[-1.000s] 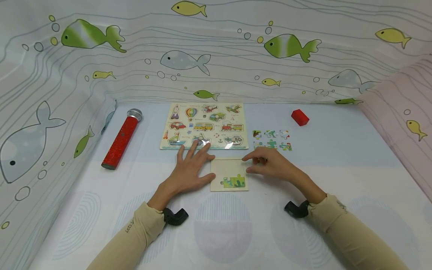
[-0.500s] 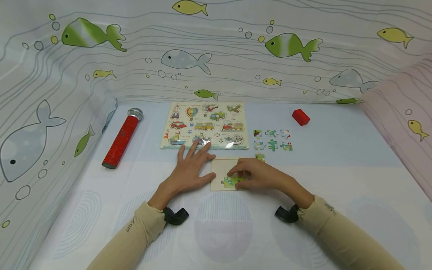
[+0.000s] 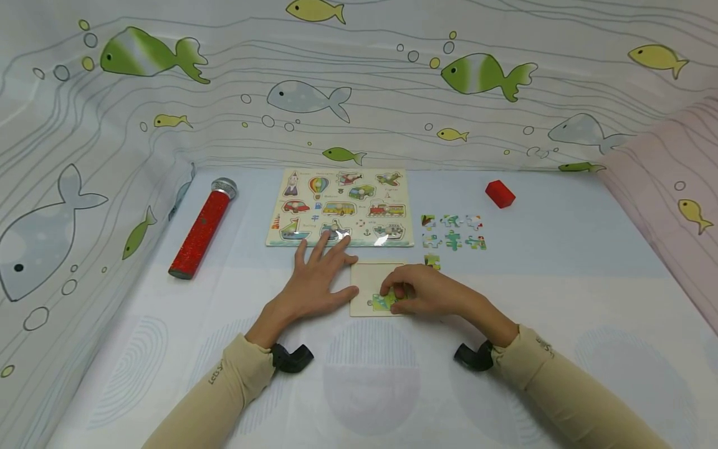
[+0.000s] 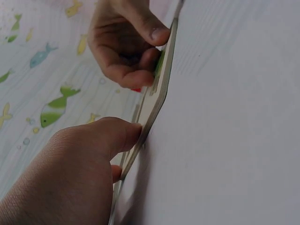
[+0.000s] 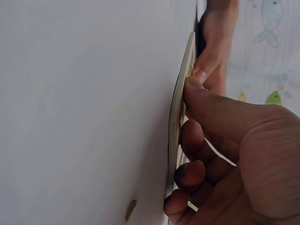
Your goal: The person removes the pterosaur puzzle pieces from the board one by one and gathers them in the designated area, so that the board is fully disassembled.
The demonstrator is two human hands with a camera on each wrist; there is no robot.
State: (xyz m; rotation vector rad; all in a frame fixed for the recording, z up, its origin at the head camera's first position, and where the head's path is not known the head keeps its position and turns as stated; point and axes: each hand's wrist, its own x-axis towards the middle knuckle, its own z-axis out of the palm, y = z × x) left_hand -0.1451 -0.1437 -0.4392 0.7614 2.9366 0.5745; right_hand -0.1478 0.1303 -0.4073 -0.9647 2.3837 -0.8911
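A small wooden puzzle tray (image 3: 364, 274) lies before me, with joined green jigsaw puzzle pieces (image 3: 382, 302) along its lower side. My left hand (image 3: 314, 284) lies spread on the table, its thumb and index fingertip at the tray's left edge. My right hand (image 3: 429, 292) reaches over the tray from the right. Its curled index finger and thumb pinch a puzzle piece at the lower right, largely hidden under the fingers. In the left wrist view the tray (image 4: 152, 101) shows edge-on, with a green strip of puzzle (image 4: 160, 65) by the right fingers.
Loose jigsaw pieces (image 3: 452, 240) lie in rows right of the tray, a single one (image 3: 432, 262) below them. A vehicle peg puzzle board (image 3: 339, 209) lies behind. A red toy microphone (image 3: 202, 231) is at left, a red block (image 3: 500, 194) at back right.
My right hand has moved left and down from the tray's right edge onto the puzzle pieces, then shifted only slightly. The left hand has kept its place.
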